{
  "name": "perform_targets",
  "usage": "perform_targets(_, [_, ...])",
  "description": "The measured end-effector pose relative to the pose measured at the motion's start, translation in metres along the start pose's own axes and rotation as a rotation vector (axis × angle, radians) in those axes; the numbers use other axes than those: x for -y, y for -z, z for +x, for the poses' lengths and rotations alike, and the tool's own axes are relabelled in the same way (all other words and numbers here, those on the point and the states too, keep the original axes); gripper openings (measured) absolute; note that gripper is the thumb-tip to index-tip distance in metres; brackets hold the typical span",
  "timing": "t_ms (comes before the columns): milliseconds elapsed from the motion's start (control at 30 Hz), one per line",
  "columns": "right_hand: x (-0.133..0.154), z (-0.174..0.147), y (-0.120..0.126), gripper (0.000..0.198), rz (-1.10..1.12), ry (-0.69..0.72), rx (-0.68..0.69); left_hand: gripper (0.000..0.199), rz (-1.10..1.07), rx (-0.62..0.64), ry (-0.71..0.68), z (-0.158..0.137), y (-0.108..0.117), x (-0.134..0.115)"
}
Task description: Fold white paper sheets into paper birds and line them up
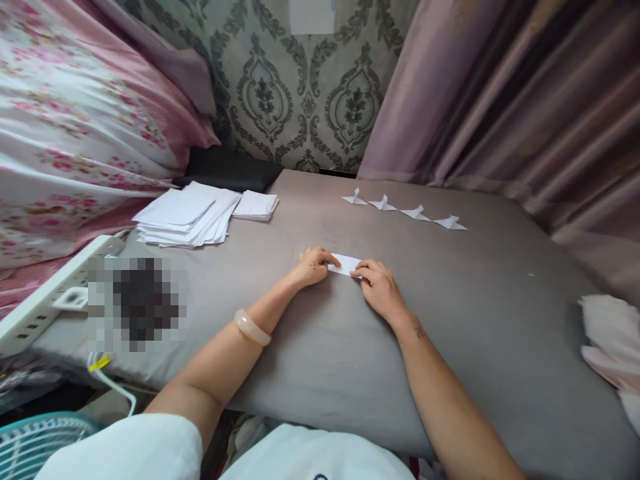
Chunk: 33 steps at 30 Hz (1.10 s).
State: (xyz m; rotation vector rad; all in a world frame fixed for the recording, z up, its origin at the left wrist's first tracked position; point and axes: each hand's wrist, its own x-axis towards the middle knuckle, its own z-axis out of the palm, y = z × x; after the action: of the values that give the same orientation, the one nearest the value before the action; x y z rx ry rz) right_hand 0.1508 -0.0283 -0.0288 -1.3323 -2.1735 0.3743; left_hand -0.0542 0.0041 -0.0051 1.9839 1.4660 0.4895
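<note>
A small folded strip of white paper [345,265] lies on the grey cloth surface in front of me. My left hand [315,267] is at its left end, fingertips pressed on the paper. At the other end, the fingers of my right hand [381,287] hold the paper's right edge. Farther back to the right stands a row of several small folded white paper figures [384,203], shaped like birds with spread wings.
A stack of white paper sheets [183,217] sits at the back left, beside a smaller paper stack [256,205]. Along the left edge lies a white power strip [55,293], near a blurred-out dark object [145,300]. Crumpled pale cloth [610,333] lies at the right.
</note>
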Motion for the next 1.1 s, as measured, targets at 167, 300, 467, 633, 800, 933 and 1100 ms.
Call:
perform_targets(167, [-0.006,0.003,0.001,0.031,0.245,-0.173,-0.328,0.035,0.042,-0.117,-0.009,-0.007,-0.006,-0.007])
perform_targets(300, [-0.006,0.005,0.005,0.029,0.305,-0.361,-0.473,0.025,0.144,-0.214,-0.264,-0.011,-0.016,-0.007])
perform_targets(467, [-0.005,0.006,0.005,0.029,0.346,-0.440,-0.453,0.046,0.197,-0.081,-0.417,-0.003,-0.025,0.003])
perform_targets(633, [-0.005,0.006,0.002,0.029,0.384,-0.460,-0.432,0.042,0.273,-0.096,-0.400,0.000,-0.024,0.002])
perform_targets(800, [-0.007,0.006,0.003,0.027,0.407,-0.470,-0.466,0.031,0.255,-0.179,-0.439,-0.005,-0.019,-0.010])
perform_targets(933, [-0.008,0.007,0.003,0.023,0.501,-0.479,-0.561,0.030,-0.139,-0.382,-0.268,-0.006,-0.017,-0.016])
perform_targets(1100, [0.003,0.010,0.003,0.032,0.734,-0.478,-0.460,0.034,-0.985,-0.310,0.060,-0.005,-0.018,-0.018])
